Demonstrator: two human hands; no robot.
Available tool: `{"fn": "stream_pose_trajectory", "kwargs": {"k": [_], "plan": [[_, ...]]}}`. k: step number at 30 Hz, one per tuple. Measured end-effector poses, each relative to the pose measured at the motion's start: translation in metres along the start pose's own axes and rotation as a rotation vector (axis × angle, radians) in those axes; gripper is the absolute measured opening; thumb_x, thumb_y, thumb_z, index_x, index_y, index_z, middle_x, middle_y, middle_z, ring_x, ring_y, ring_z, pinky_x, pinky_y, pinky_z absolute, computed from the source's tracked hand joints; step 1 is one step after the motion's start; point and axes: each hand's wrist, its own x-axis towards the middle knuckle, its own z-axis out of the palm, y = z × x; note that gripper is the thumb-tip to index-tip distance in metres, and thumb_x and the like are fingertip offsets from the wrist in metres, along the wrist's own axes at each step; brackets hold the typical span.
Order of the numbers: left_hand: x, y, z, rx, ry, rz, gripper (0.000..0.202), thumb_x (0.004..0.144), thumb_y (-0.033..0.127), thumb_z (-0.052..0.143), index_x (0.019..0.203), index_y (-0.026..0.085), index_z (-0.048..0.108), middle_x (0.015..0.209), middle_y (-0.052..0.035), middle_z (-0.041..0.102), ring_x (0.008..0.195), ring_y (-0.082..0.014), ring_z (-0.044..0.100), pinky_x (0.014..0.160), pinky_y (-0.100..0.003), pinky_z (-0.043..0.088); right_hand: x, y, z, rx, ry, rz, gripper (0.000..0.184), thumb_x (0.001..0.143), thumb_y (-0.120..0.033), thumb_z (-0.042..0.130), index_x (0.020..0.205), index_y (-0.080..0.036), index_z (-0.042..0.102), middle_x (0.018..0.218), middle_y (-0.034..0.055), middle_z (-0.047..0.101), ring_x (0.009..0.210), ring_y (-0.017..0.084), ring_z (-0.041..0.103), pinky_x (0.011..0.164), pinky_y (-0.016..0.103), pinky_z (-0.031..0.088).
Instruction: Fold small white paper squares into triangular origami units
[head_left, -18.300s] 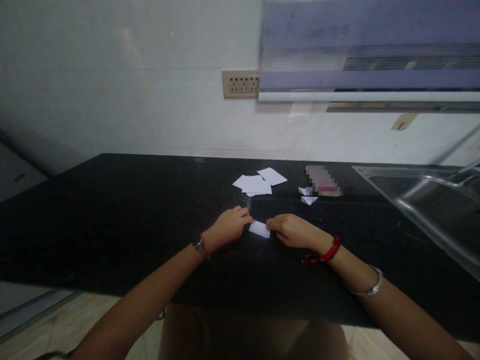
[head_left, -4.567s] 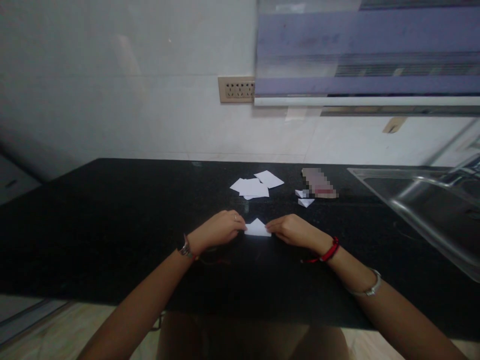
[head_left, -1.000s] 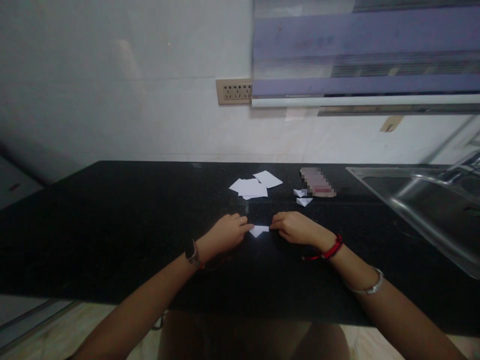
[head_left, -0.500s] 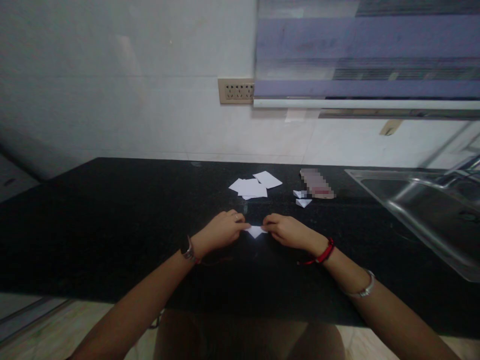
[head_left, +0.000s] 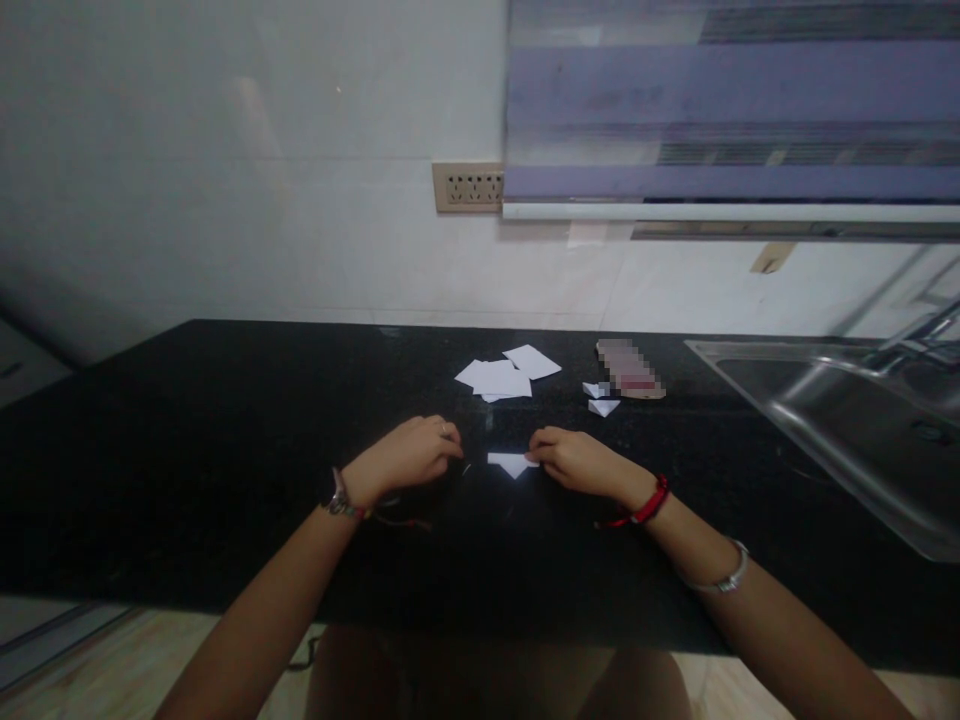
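A small folded piece of white paper (head_left: 514, 464) lies on the black counter in front of me, with a straight upper edge and a point toward me. My right hand (head_left: 581, 462) pinches its right end between thumb and fingers. Left of the paper, apart from it, my left hand (head_left: 409, 458) hovers low over or rests on the counter; which of the two I cannot tell. Its fingers are loosely bent and nothing shows in them. Beyond the hands lies a loose pile of white paper sheets (head_left: 501, 378). To its right are two small folded paper pieces (head_left: 603, 407).
A phone-like flat object (head_left: 630, 368), partly pixelated, lies behind the folded pieces. A steel sink (head_left: 862, 430) with a tap is set into the counter (head_left: 225, 450) on the right. The tiled wall behind carries a socket panel (head_left: 469, 188) and a striped blind (head_left: 712, 110).
My left hand has let go of the folded paper's left end and moved left. My right hand still holds the other end. The view has shifted slightly.
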Motion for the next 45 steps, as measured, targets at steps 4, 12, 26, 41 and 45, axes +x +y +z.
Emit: {"fn": "stream_pose_trajectory", "kwargs": {"k": [4, 12, 26, 41, 45], "plan": [[-0.001, -0.004, 0.001, 0.040, 0.008, -0.047, 0.024, 0.075, 0.013, 0.040, 0.087, 0.019, 0.060, 0.088, -0.0036, 0.058, 0.079, -0.0151, 0.052, 0.071, -0.026, 0.039, 0.001, 0.001, 0.001, 0.029, 0.031, 0.029, 0.019, 0.079, -0.015, 0.042, 0.085, -0.014, 0.060, 0.089, 0.0074, 0.055, 0.083, 0.016, 0.052, 0.074, 0.026, 0.041], [0.008, 0.008, 0.006, 0.047, 0.012, -0.030, 0.021, 0.079, 0.017, 0.039, 0.088, 0.019, 0.058, 0.086, -0.0033, 0.057, 0.077, -0.0145, 0.053, 0.067, -0.024, 0.039, 0.006, 0.003, 0.014, 0.187, 0.152, 0.145, 0.016, 0.078, -0.025, 0.051, 0.089, -0.014, 0.056, 0.085, 0.0063, 0.054, 0.079, 0.016, 0.050, 0.071, 0.026, 0.040], [0.012, 0.014, 0.005, 0.023, 0.042, -0.032, 0.023, 0.081, 0.019, 0.036, 0.091, 0.019, 0.057, 0.085, -0.0040, 0.057, 0.078, -0.0146, 0.053, 0.067, -0.024, 0.040, 0.009, 0.009, 0.015, 0.548, 0.213, 0.298, 0.010, 0.070, -0.022, 0.057, 0.068, -0.014, 0.051, 0.062, -0.0022, 0.049, 0.056, 0.009, 0.044, 0.052, 0.019, 0.033], [0.031, 0.044, 0.023, -0.556, 0.300, -0.527, 0.035, 0.078, 0.044, 0.042, 0.102, 0.019, 0.046, 0.063, 0.0023, 0.057, 0.056, -0.0121, 0.055, 0.048, -0.020, 0.035, 0.015, -0.007, 0.021, 0.452, 0.422, 0.373, 0.004, 0.072, -0.018, 0.052, 0.069, -0.015, 0.051, 0.059, -0.0027, 0.049, 0.053, 0.008, 0.044, 0.050, 0.018, 0.032], [0.032, 0.046, 0.025, -0.570, 0.306, -0.514, 0.030, 0.078, 0.040, 0.044, 0.099, 0.019, 0.048, 0.062, 0.0022, 0.056, 0.055, -0.0119, 0.054, 0.047, -0.019, 0.035, 0.015, -0.011, 0.019, 0.387, 0.372, 0.317, 0.002, 0.072, -0.015, 0.053, 0.070, -0.015, 0.052, 0.063, -0.0013, 0.050, 0.056, 0.009, 0.044, 0.052, 0.019, 0.032]]}}
